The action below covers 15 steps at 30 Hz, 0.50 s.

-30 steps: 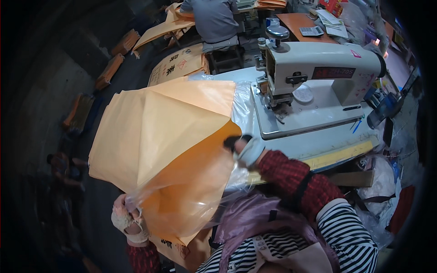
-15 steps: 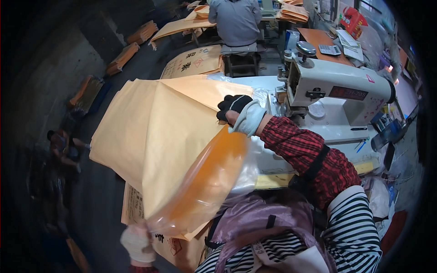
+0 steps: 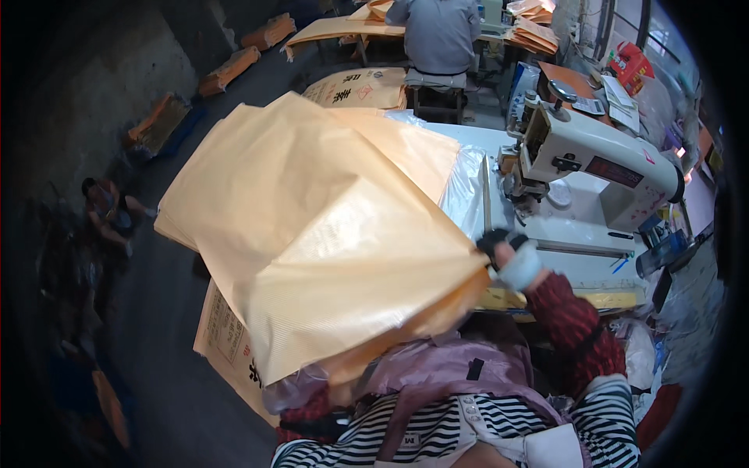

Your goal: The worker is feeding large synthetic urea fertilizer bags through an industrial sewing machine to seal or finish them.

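A large tan woven sack (image 3: 335,257) spreads across the left of the sewing table, its near side raised toward my lap. My right hand (image 3: 507,253), in a dark fingerless glove with a pale cuff, is closed on the sack's right corner. My left forearm, in a red checked sleeve (image 3: 308,413), reaches under the sack's near edge; sack and clear plastic hide that hand's fingers. Clear plastic liner (image 3: 296,388) shows at the near edge. More tan sacks (image 3: 413,152) lie beneath. A printed sack (image 3: 234,335) hangs below on the left.
A white sewing machine (image 3: 601,148) stands on the table's right, with blue pens (image 3: 622,264) nearby. Clear plastic (image 3: 466,191) lies between sacks and machine. Ahead, a person in grey (image 3: 441,35) sits on a stool. Sack bundles (image 3: 228,70) lie on the floor; another person (image 3: 109,207) is far left.
My right hand has moved right and toward me, drawing the sack's corner over the orange-looking liner. My left hand has moved right and under the sack, out of plain sight.
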Tool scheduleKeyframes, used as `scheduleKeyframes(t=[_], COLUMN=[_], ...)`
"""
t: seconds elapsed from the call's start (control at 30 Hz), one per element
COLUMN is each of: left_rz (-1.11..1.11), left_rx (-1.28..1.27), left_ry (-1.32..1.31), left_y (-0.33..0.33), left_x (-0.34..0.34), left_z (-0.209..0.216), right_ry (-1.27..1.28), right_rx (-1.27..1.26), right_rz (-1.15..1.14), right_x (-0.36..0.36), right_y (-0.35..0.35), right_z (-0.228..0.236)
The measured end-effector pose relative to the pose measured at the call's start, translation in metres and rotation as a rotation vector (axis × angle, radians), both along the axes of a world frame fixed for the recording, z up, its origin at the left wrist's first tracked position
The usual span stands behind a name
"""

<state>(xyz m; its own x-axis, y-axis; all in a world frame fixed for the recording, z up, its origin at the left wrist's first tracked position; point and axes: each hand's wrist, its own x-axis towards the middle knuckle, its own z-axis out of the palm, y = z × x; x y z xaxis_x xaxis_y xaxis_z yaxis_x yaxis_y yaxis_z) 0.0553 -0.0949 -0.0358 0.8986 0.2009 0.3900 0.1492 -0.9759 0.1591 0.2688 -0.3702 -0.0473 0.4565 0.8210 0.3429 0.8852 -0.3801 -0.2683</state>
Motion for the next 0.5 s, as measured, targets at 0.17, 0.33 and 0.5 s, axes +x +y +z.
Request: scheduleKeyframes(t=[0.17,0.33,0.5], left_rz=[0.306,0.471,0.091], left_rx=[0.140,0.231,-1.516], left_ry=[0.048,-0.091,-0.739], left_y=[0.094,0.135,0.037], left_x=[-0.049,-0.129,-0.131], left_z=[-0.035,-0.046,0.039], right_ry=[0.123,0.101,0.148], right_rx=[-0.045,0.077,0.178], right_rz=[-0.053,-0.044,-0.098], right_x=[-0.058,-0.063,-0.051], right_y=[0.008,0.059,0.051], right_z=[-0.051,-0.025,-0.034])
